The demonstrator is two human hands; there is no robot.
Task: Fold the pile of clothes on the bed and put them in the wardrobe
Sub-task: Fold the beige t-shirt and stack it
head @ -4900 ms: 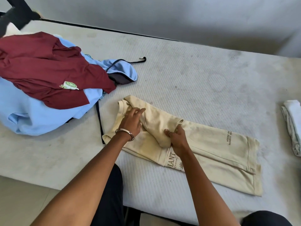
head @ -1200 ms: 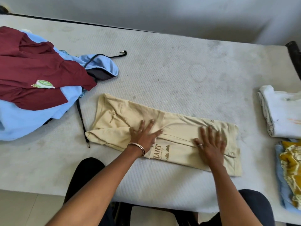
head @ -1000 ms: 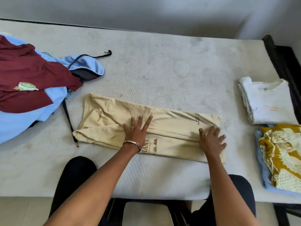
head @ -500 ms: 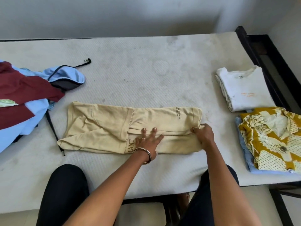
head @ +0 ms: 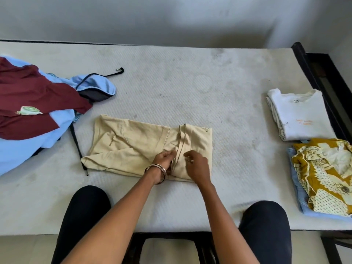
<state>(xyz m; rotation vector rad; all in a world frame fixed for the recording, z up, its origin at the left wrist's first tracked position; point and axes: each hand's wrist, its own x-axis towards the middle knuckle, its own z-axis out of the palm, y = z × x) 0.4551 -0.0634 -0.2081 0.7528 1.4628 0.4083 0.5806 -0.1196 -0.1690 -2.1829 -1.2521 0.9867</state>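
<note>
Beige trousers lie on the white mattress in front of me. Their leg ends are folded over to the left, and the hems run across the middle of the cloth. My left hand, with a bangle on the wrist, pinches the hem edge with curled fingers. Just right of the hem, my right hand has its fingers curled on the folded-over part. At the left sits an unfolded pile: a maroon garment on top of a light blue one.
A folded white shirt lies at the right. In front of it a yellow patterned shirt sits on a folded blue garment. A black drawstring trails beside the trousers. The dark bed frame borders the right edge, a wall the back.
My right hand has carried the leg ends leftward over the trousers, halving their length. My left hand went from pressing flat to pinching the hem. The view shifted right.
</note>
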